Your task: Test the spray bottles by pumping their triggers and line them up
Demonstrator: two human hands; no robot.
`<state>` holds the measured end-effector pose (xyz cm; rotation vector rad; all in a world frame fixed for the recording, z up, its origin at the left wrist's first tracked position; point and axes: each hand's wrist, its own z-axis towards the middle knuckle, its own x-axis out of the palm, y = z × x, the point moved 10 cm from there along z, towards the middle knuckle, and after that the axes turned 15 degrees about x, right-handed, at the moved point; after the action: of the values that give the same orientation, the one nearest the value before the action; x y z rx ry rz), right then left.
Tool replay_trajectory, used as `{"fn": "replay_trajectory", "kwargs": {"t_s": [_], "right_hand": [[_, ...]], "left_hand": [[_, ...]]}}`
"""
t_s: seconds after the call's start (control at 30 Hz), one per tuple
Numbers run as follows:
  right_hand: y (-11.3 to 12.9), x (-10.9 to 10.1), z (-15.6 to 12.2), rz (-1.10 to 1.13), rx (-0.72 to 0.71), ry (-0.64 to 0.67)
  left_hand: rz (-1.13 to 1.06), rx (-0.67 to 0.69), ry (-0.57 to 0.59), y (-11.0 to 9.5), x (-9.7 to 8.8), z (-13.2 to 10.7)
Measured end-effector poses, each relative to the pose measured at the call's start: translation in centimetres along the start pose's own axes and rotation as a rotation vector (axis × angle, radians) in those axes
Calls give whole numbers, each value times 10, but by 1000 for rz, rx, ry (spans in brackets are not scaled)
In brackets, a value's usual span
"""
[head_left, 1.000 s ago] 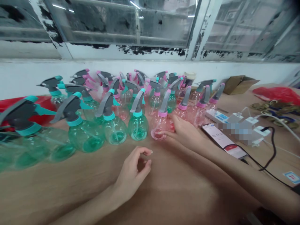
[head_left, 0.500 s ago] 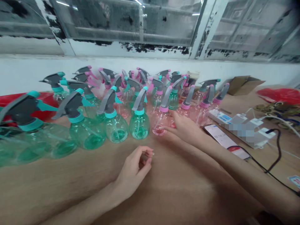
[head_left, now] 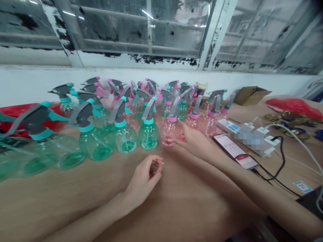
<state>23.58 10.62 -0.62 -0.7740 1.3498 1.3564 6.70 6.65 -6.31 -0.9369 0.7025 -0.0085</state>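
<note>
A pink spray bottle [head_left: 169, 131] with a grey trigger head and pink collar stands upright in the front row. My right hand [head_left: 194, 139] is at its right side, thumb near the base and fingers around the back, partly hidden by the bottle. Just left of it stands a green spray bottle [head_left: 148, 134] with a turquoise collar, and beside that a second green spray bottle [head_left: 125, 137]. My left hand [head_left: 145, 176] hovers over the table in front of them, fingers loosely curled and apart from the thumb, with nothing in it.
Several more spray bottles crowd behind, up to the wall. On the right lie a phone [head_left: 236, 151], a white power strip [head_left: 244, 136] with cables, a cardboard box [head_left: 252, 95] and a red plastic bag [head_left: 294, 106]. Red plastic [head_left: 59, 117] also lies at the left.
The camera view has shifted slightly, so the scene sits a little lower and the right-hand items further left. Both hands and the bottles keep nearly the same places relative to each other.
</note>
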Motion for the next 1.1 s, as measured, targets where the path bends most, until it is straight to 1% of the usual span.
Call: {"fn": "replay_trajectory", "kwargs": {"t_s": [0.07,0.17,0.27,0.4,0.53,0.63,0.73,0.8,0.93,1.1], "right_hand": [[-4,-4,-3,0,11,-28],[-12,-10,-11,44,-43,-120],[-28,-13,-21,139,-81,-197],[-50,-15,-31,193,-67,-232],[-66,-28,-34,223,-22,-289],[-76,-40,-27,250,30,-353],[-80,-44,-12,270,65,-386],[-79,-41,-2,276,72,-384],[-71,-27,16,271,78,-342],[-67,-15,26,233,119,-285]], "left_hand": [[7,8,-2,-1,0,-1],[19,23,-8,-1,-1,-1],[29,41,-11,-2,-2,-1],[43,50,-16,-3,-4,0],[38,55,-12,-2,-3,0],[31,50,-9,1,-2,1],[33,26,-2,5,-2,2],[40,17,-9,6,-4,2],[48,-12,-14,7,-5,2],[64,-41,-13,9,-5,1]]}}
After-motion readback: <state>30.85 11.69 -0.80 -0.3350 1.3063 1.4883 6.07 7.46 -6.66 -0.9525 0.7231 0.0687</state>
